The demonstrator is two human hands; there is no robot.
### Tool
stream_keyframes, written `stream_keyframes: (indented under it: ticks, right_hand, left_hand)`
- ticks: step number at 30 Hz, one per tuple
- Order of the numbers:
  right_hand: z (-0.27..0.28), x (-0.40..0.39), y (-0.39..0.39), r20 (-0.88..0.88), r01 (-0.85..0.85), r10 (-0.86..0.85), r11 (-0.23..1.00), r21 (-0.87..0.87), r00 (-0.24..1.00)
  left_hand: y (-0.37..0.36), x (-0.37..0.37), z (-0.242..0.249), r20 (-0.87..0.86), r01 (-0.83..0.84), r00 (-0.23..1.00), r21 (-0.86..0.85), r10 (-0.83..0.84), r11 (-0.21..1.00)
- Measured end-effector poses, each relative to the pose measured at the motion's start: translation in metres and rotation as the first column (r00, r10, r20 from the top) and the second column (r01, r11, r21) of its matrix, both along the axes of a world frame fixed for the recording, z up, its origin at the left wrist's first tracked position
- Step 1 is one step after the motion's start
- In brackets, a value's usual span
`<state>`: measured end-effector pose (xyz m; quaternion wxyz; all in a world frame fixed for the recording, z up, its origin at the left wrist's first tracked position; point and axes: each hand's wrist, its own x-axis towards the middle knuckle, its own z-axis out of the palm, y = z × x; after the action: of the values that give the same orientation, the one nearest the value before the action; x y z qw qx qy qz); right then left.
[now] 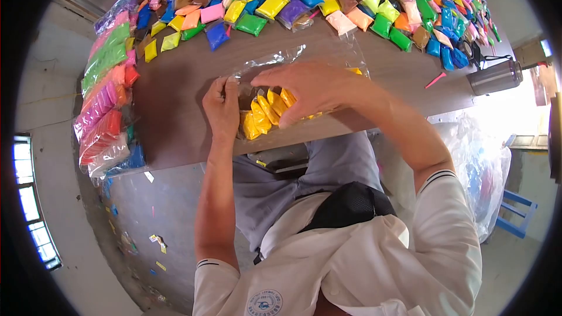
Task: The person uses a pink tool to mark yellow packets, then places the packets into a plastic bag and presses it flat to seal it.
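A row of yellow packets (261, 116) stands on edge inside a clear plastic bag (275, 58), near the table's front edge. My left hand (222, 108) is closed at the bag's left side, its fingers curled in a pinch on the plastic edge. Over the row lies my right hand (313, 88), thumb on the near side and fingers on the far side, gripping some of the packets. Its palm hides the packets further right, though a bit of yellow shows beyond the wrist.
A large heap of coloured packets (272, 6) covers the back of the brown table (170, 111). Filled clear bags of sorted packets (105, 96) line the left edge. At right are a dark cylindrical bottle (495, 78) and a pink strip (435, 80). A big plastic sack (468, 164) stands beyond.
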<state>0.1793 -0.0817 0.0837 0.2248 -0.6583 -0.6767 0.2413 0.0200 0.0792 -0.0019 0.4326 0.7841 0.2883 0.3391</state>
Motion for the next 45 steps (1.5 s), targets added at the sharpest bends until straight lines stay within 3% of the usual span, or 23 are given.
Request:
stream_keyframes:
  ticks: [5, 13, 16, 19, 22, 25, 26, 29, 32, 35, 38, 41, 45]
  right_hand:
    - [-0.007, -0.008, 0.012, -0.052, -0.084, 0.077, 0.988, -0.132, 0.996]
    - [-0.004, -0.001, 0.016, -0.09, -0.126, 0.111, 0.976, -0.178, 0.99]
    - [-0.004, 0.014, 0.002, -0.296, 0.07, -0.061, 0.997, 0.021, 0.953]
    - [0.028, 0.052, -0.034, -0.525, 0.309, -0.292, 0.949, -0.057, 0.799]
    - [0.018, 0.069, -0.061, -0.319, 0.314, -0.315, 0.948, -0.056, 0.894]
    - [0.003, 0.055, -0.078, 0.002, 0.308, -0.309, 0.95, -0.048, 0.951]
    - [-0.009, 0.054, -0.082, -0.002, 0.281, -0.281, 0.958, 0.052, 0.96]
    - [-0.032, 0.055, -0.088, 0.014, 0.265, -0.267, 0.962, 0.059, 0.964]
    - [-0.023, 0.055, -0.088, -0.011, 0.332, -0.337, 0.932, -0.147, 0.941]
    - [-0.01, 0.055, -0.084, 0.022, 0.324, -0.325, 0.932, -0.164, 0.945]
    - [-0.014, 0.05, -0.076, -0.023, 0.272, -0.275, 0.931, 0.245, 0.961]
    - [0.001, 0.034, -0.059, 0.05, 0.207, -0.22, 0.96, 0.186, 0.974]
    - [-0.022, 0.038, -0.041, 0.053, 0.102, -0.099, 0.994, -0.05, 0.994]
  left_hand:
    - [0.002, -0.004, -0.004, 0.088, 0.046, 0.996, -0.142, -0.033, 0.989]
    - [0.0, -0.008, 0.0, 0.069, 0.04, 0.997, -0.137, -0.031, 0.99]
    - [0.003, -0.004, -0.005, 0.121, 0.038, 0.992, -0.142, -0.021, 0.989]
    - [0.004, -0.007, -0.011, 0.122, 0.04, 0.992, -0.146, -0.022, 0.988]
    - [0.005, -0.008, -0.007, 0.106, 0.036, 0.994, -0.14, -0.021, 0.99]
    - [0.003, -0.007, -0.006, 0.108, 0.036, 0.994, -0.148, -0.021, 0.988]
    - [0.003, -0.007, -0.005, 0.111, 0.034, 0.994, -0.152, -0.017, 0.988]
    - [0.003, -0.006, -0.007, 0.108, 0.024, 0.994, -0.121, -0.011, 0.992]
    - [0.003, -0.006, -0.005, 0.099, 0.022, 0.995, -0.111, -0.011, 0.994]
    - [0.0, -0.005, -0.002, 0.089, 0.017, 0.996, -0.127, -0.006, 0.992]
    - [0.002, -0.007, -0.005, 0.099, 0.016, 0.995, -0.122, -0.004, 0.992]
    - [0.003, -0.007, -0.006, 0.096, 0.028, 0.995, -0.101, -0.018, 0.994]
    - [0.002, -0.007, -0.006, 0.116, 0.025, 0.993, -0.13, -0.01, 0.991]
